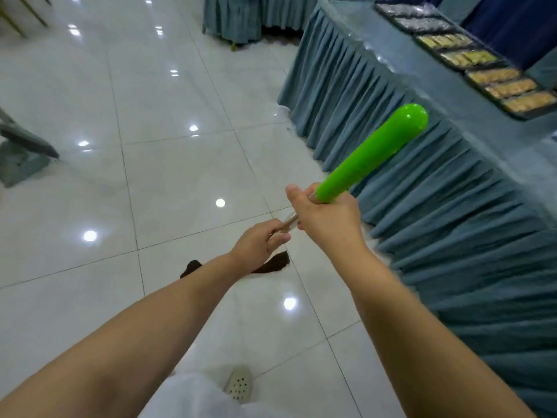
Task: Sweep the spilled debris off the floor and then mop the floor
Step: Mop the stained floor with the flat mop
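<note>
A long tool with a bright green handle grip (373,152) and a metal shaft is held in both hands. My right hand (325,215) grips the shaft just below the green grip. My left hand (259,245) holds the shaft lower down. The dark head of the tool (271,265) lies on the white tiled floor (180,182), partly hidden behind my left forearm; a second dark bit (190,267) shows left of the arm. I cannot tell whether it is a mop or a broom. No loose debris shows on the glossy tiles.
A long table with a pleated blue-grey skirt (437,206) runs along the right, carrying trays of food (494,76). A second skirted table (238,16) stands at the back. A covered chair (21,155) is at the left. My shoe (239,387) shows at the bottom.
</note>
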